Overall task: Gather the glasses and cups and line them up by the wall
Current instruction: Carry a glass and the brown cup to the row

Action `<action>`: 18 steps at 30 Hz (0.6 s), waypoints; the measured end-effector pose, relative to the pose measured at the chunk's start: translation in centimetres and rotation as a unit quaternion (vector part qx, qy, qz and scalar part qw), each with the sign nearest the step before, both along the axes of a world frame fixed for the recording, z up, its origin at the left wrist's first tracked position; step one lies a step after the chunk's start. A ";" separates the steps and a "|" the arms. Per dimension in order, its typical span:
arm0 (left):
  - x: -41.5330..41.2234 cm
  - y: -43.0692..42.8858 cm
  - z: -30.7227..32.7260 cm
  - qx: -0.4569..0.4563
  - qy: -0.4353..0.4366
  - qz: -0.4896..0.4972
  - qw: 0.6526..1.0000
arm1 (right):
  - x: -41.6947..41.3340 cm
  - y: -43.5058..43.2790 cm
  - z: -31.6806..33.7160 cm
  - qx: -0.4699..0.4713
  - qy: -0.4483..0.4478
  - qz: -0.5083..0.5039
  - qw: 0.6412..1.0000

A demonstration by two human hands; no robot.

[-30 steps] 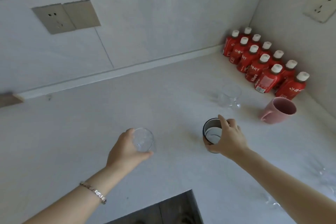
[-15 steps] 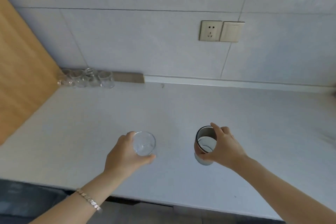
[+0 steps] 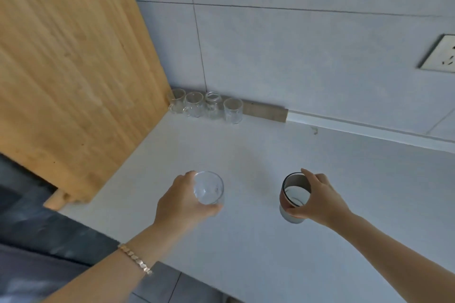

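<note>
My left hand [image 3: 179, 200] grips a clear glass [image 3: 208, 188] from its left side, held above the white counter [image 3: 246, 152]. To the right, my right hand [image 3: 317, 200] holds a dark-rimmed grey cup [image 3: 293, 195] with a white inside, also off the counter. Far ahead, a row of several clear glasses [image 3: 205, 107] stands against the tiled wall [image 3: 295, 56], starting in the corner beside the wooden panel. The rightmost glass of the row [image 3: 232, 110] has bare counter to its right.
A tall wooden panel [image 3: 73, 69] bounds the counter on the left. A wall socket [image 3: 440, 56] sits at the right edge. A brown strip [image 3: 264, 112] runs along the wall base. The counter's front edge [image 3: 138, 241] drops to a dark floor.
My view has swung left from the corner with red bottles and the pink mug. Both hands carried the glass and the cup along; the row of glasses by the wooden panel is now closer.
</note>
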State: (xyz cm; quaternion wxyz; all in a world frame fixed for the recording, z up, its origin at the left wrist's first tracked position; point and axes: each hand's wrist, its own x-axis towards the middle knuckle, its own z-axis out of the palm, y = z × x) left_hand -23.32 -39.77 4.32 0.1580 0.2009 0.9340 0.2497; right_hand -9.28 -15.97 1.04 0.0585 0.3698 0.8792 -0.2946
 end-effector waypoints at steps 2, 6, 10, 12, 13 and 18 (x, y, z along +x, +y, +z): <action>-2.7 0.3 -0.7 -0.016 -0.011 0.006 1.000 | -3.9 1.2 -0.9 -0.002 0.006 -0.002 1.000; -8.1 1.8 -1.7 -0.040 -0.013 0.026 0.999 | -12.2 4.4 -2.6 -0.011 0.041 -0.027 0.999; -13.0 3.3 -2.5 -0.036 -0.020 0.054 0.998 | -20.2 7.7 -4.0 -0.030 0.097 -0.068 0.993; -15.1 4.0 -3.2 -0.027 -0.021 0.072 0.997 | -23.8 9.2 -4.6 -0.016 0.117 -0.090 0.989; -16.1 4.3 -3.5 -0.023 -0.022 0.081 0.996 | -25.4 9.8 -4.9 -0.010 0.118 -0.097 0.988; -19.5 5.0 -4.8 -0.012 -0.027 0.102 0.994 | -30.2 11.0 -6.3 0.016 0.066 -0.108 0.992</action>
